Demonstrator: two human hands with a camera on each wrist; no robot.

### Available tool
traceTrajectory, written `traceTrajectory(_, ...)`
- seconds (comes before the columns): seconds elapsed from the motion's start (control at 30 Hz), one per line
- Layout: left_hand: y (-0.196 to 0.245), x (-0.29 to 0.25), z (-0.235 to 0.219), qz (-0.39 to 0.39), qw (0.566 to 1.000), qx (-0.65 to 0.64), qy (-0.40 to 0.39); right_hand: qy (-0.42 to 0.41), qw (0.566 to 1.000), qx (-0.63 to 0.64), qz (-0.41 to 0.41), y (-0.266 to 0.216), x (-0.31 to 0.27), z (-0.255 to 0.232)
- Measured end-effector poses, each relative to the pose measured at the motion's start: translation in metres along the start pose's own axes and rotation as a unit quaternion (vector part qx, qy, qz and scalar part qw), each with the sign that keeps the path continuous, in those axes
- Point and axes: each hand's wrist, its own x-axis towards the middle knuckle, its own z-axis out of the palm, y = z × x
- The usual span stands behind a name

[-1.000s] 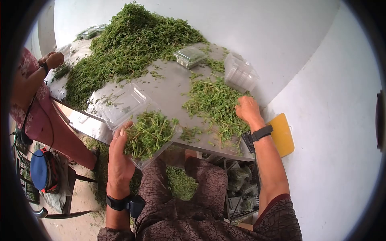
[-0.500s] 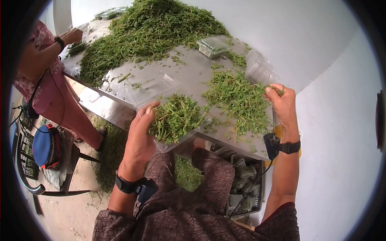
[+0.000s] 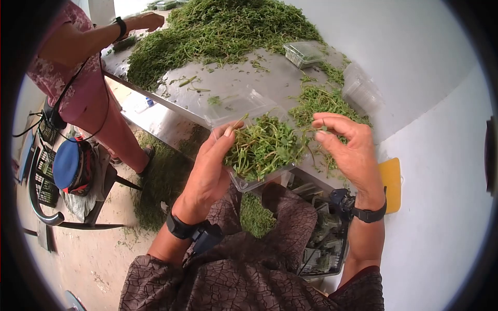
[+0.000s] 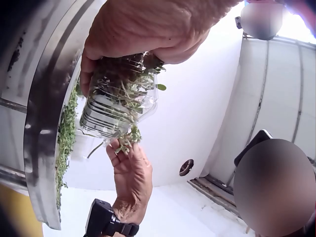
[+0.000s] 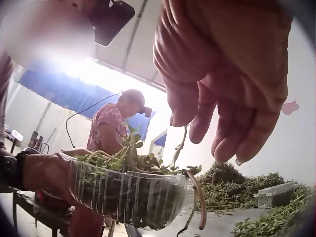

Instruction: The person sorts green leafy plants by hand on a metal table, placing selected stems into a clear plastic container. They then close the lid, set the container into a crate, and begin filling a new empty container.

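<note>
My left hand (image 3: 206,168) grips a clear plastic clamshell container (image 3: 243,185) by its side, thumb over the rim. Leafy green stems (image 3: 267,147) heap above the container's edge, and its clear lid (image 3: 251,103) hangs open on the far side. In the right wrist view the container's ribbed wall (image 5: 128,197) shows, with a few stems drooping over the rim. My right hand (image 3: 350,150) is just right of the container, pinching a thin green sprig (image 5: 179,145) between thumb and forefinger, its other fingers loosely bent.
A large heap of greens (image 3: 223,36) covers the table's far side; a smaller pile (image 3: 321,101) lies closer. Behind it stand a filled, closed container (image 3: 303,54) and stacked clear containers (image 3: 361,89). A yellow board (image 3: 390,185), a crate (image 3: 324,238) and another person (image 3: 78,78) surround the table (image 3: 189,111).
My right hand has lifted from the small pile with a sprig and moved left to the container. My left hand keeps holding the container. The head view has shifted, and the other person's arm has reached out.
</note>
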Motion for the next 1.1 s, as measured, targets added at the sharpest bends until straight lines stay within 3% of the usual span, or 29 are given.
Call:
traceTrajectory(0.03,0.000,0.000,-0.002,-0.001,1.000,-0.001,0.004,0.033,0.999,0.014,-0.010,0.005,-0.004,0.000)
traceTrajectory(0.33,-0.001,0.002,-0.002,-0.002,1.000,-0.023,0.005,0.028,0.994,0.044,0.099,0.013,-0.028,0.007)
traceTrajectory(0.47,0.002,0.003,0.001,-0.011,0.998,-0.048,0.028,0.046,0.990,0.098,0.096,0.019,-0.034,0.018)
traceTrajectory(0.53,0.001,0.005,-0.002,-0.003,0.999,-0.040,0.030,0.011,0.989,0.127,0.077,0.023,-0.037,0.023)
traceTrajectory(0.67,0.000,0.005,-0.003,-0.003,0.999,-0.039,0.019,0.018,0.962,0.239,0.131,0.019,-0.038,0.027)
traceTrajectory(0.8,-0.002,0.006,-0.004,0.000,0.999,-0.036,0.004,0.042,0.963,0.228,0.134,0.014,-0.035,0.028)
traceTrajectory(1.0,-0.006,0.006,0.000,0.005,0.999,-0.039,-0.003,0.099,0.983,0.107,0.107,-0.001,-0.030,0.032)
traceTrajectory(1.1,-0.009,0.007,0.003,0.002,0.999,-0.038,-0.007,0.136,0.990,-0.003,-0.045,-0.005,-0.026,0.041)
